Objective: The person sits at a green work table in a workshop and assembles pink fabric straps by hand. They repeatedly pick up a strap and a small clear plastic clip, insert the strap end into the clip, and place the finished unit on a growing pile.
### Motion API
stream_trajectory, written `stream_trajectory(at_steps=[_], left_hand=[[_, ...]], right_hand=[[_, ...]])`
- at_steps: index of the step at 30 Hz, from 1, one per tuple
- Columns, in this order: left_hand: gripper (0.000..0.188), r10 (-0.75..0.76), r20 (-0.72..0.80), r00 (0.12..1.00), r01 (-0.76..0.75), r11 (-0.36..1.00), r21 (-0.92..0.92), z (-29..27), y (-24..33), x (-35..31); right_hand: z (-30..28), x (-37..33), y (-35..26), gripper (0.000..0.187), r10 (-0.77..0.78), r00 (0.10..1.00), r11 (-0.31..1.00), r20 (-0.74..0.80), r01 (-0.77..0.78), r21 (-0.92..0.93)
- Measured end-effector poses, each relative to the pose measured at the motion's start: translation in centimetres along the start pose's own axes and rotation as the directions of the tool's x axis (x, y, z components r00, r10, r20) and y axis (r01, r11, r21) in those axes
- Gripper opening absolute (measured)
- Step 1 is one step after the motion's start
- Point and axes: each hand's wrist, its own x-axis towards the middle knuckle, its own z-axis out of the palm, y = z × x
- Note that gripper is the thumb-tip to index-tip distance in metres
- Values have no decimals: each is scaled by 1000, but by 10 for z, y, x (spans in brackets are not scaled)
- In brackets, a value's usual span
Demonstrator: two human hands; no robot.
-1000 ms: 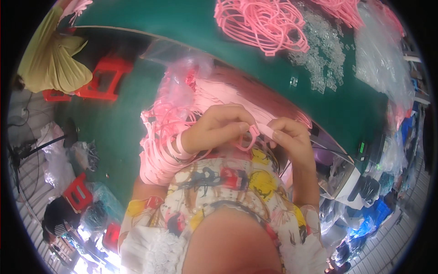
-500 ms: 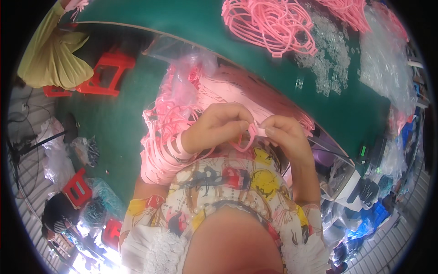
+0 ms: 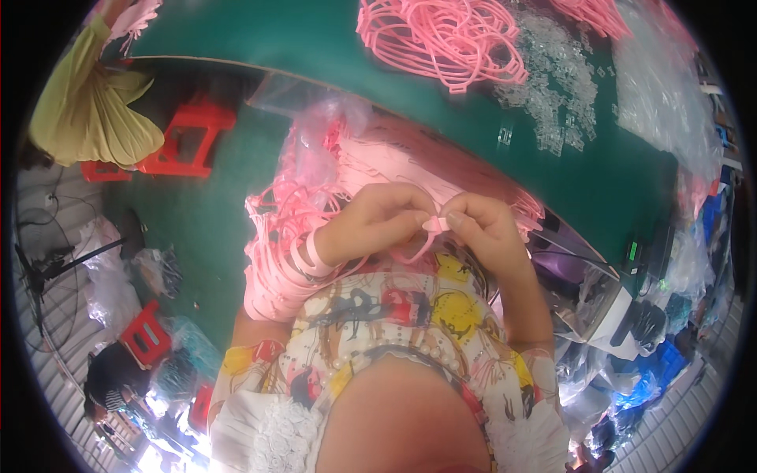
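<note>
Currently, left hand point(image 3: 384, 217) and right hand point(image 3: 486, 227), fingers curled, pinch one pink strap point(image 3: 436, 225); pink loops point(image 3: 270, 284) encircle the left forearm point(image 3: 262, 332); clear pieces point(image 3: 556, 98) lie far right.

Your counter point(image 3: 315, 47) has a green top. Tangled pile of pink straps point(image 3: 441, 43) sits back from its near edge. Small clear plastic pieces point(image 3: 556, 94) scattered just right of that, strays closer to the near edge. Clear plastic sheeting point(image 3: 658, 91) toward the right edge.

Head-worn fisheye, looking down, near the hands point(image 3: 386, 219)
</note>
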Motion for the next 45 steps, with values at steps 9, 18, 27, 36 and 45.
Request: stream_trajectory(at_steps=[9,18,27,36,45], left_hand=[[18,224,-124,967,-162,910,381,6,-17,14],[21,-42,-88,995,46,998,40,-5,3,4],[17,-4,-79,997,8,999,51,-27,2,-11],[17,-115,-128,985,131,983,126,-24,5,-9],[9,21,-86,996,0,971,239,-23,6,-14]], right_hand=[[14,3,2,11,-722,688,384,76,489,-783],[-2,22,35,15,-194,981,976,30,190,102],[-8,29,43,13,-85,979,951,188,24,309],[-13,27,18,14,-193,961,981,198,191,30],[-24,26,-4,16,-136,969,981,207,161,-109]])
